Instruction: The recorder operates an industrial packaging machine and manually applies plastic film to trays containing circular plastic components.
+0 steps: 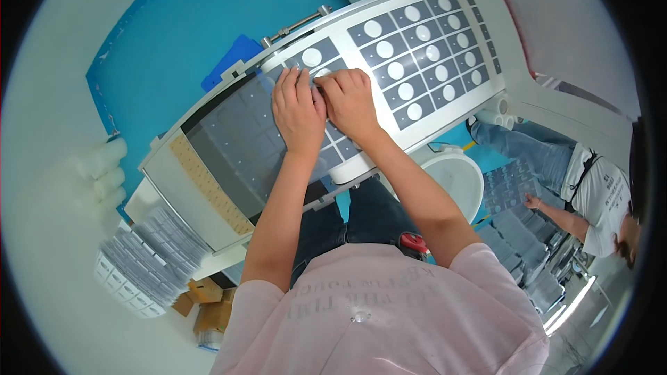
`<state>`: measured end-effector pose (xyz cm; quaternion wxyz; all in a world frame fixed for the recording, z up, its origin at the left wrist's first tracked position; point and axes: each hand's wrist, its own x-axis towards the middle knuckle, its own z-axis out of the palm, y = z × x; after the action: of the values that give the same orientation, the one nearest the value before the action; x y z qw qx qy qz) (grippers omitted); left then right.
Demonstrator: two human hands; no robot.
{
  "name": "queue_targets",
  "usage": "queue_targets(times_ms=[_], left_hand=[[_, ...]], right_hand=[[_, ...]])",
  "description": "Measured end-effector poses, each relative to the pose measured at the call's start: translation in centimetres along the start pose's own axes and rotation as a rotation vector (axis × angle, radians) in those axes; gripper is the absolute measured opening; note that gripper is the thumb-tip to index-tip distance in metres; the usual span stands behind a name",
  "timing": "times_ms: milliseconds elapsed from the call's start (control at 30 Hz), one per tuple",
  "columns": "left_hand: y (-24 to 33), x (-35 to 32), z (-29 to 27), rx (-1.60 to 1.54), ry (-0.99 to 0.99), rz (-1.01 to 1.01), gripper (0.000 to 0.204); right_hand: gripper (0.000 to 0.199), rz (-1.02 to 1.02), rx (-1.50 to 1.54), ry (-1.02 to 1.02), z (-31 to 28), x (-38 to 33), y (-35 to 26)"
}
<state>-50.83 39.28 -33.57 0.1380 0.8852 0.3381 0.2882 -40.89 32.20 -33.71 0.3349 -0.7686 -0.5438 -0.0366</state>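
My left hand [297,112] lies over the edge of a clear sheet [240,128] on the white machine bed, its fingers stretched forward and its thumb toward the other hand. Close beside it, my right hand [351,105] has its fingers bent inward, the tips meeting near the left thumb. Whatever those fingertips pinch, if anything, is hidden. Beneath both hands runs a printed web of dark grey rectangles [408,61], each with a white disc [384,49]. Some of the rectangles and discs are covered by my hands.
Stacks of clear trays [149,260] stand at the left near cardboard boxes [208,292]. A metal rod [295,31] and a blue piece [231,62] sit along the far side. On the right are a white bin [455,184] and another person [597,194] holding a clear sheet [511,184].
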Motion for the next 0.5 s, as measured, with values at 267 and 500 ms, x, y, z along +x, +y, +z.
queue_targets(times_ms=[267,500], left_hand=[[1.6,1.2,0.4,-0.062,-0.076,0.008,0.038],[-0.8,-0.2,-0.6,0.003,-0.154,-0.055,0.037]], right_hand=[[0.045,-0.039,0.081,0.029,-6.9,-0.6,0.8],[0.044,-0.170,-0.271,0.434,-34.0,-0.5,0.9]])
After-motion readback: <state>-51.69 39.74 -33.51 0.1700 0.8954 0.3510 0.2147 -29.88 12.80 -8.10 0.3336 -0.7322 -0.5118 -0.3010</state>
